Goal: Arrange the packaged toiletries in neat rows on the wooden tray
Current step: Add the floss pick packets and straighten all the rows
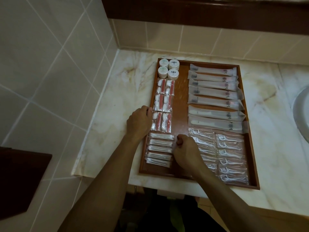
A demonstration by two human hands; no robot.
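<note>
The wooden tray (181, 91) lies on a marble counter. Its left side holds four round white jars (168, 69), pink-and-white kit packets (164, 101) and a stack of cotton swab packets (158, 149). On the right lie long frosted sachets (214, 96) above clear floss-pick packets (230, 158). My left hand (139, 122) sits at the tray's left rim, fingers curled over it beside the lowest kit packets. My right hand (185, 149) is curled into a loose fist on the tray floor, its knuckles against the right ends of the swab packets.
The marble counter (117, 114) meets a tiled wall (50, 64) on the left and at the back. A sink rim (302, 114) shows at the right edge. A dark wooden frame (200, 10) runs above the backsplash, and a dark wooden surface (21, 178) sits lower left.
</note>
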